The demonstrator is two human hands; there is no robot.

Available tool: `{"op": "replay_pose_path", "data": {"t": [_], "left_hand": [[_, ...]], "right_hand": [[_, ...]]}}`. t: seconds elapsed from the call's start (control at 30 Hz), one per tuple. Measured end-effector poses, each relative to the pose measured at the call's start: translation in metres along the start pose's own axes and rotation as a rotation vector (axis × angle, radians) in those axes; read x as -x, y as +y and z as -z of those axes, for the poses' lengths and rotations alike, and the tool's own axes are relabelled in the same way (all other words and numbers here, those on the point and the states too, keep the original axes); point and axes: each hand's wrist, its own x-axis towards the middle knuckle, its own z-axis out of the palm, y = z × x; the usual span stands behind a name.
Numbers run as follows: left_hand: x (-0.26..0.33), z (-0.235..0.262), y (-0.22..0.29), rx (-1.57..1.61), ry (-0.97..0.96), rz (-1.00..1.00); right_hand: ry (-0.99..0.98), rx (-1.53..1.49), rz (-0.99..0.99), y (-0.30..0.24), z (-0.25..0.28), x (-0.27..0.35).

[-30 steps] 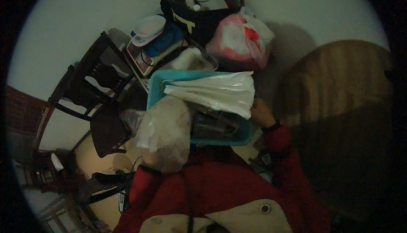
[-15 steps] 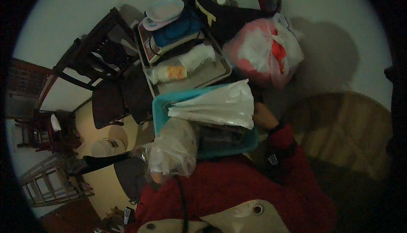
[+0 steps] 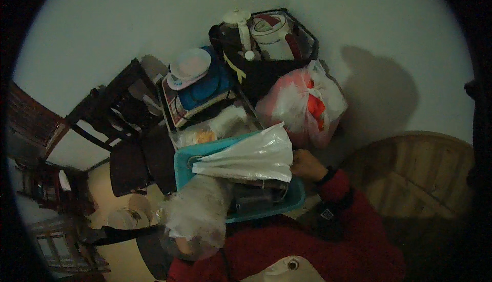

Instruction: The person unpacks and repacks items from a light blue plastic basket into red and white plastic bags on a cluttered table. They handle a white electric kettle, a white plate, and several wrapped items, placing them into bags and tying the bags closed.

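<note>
A turquoise plastic basket (image 3: 300, 200) lies in front of my body. A glossy white plastic bag (image 3: 256, 156) spreads across its top, and some dark and clear items show inside. My right hand (image 3: 309, 165) is closed at the basket's right rim, close against the white bag's edge; its fingertips are hidden. At the basket's left end, a crumpled clear plastic bag (image 3: 199, 215) hangs over the side. My left hand (image 3: 184, 245) shows only in part at the lower end of that clear bag, which hides its fingers.
Beyond the basket are a tray (image 3: 251, 112) with wrapped white items, a kitchen scale (image 3: 189, 65) on a blue thing, a white kettle (image 3: 274, 38) and a tied pink-and-white bag (image 3: 307, 105). Dark wooden chairs (image 3: 136, 166) stand left; a round wooden board (image 3: 410, 174) leans right.
The view has tilted, so the background sits lower in the picture. Both hands stay at the same ends of the basket, and both bags remain on it.
</note>
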Motion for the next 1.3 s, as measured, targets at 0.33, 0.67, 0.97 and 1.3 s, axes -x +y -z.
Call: {"op": "replay_pose_path", "data": {"t": [0.33, 0.67, 0.97, 1.3], "left_hand": [[-0.024, -0.045, 0.182, -0.054, -0.410, -0.341], [-0.081, -0.268, 0.403, -0.987, -0.362, -1.503], [-0.192, -0.457, 0.494, -0.887, -0.584, -1.348], [-0.278, -0.554, 0.515, -1.227, -0.358, -1.692]], "right_hand": [[0.407, -0.143, 0.351, -0.096, 0.072, 0.003], [0.492, 0.432, 0.231, -0.119, 0.222, 0.026], [0.706, 0.335, 0.471, -0.069, 0.338, -0.049], [0.874, -0.509, 0.251, -0.040, 0.381, -0.113]]}}
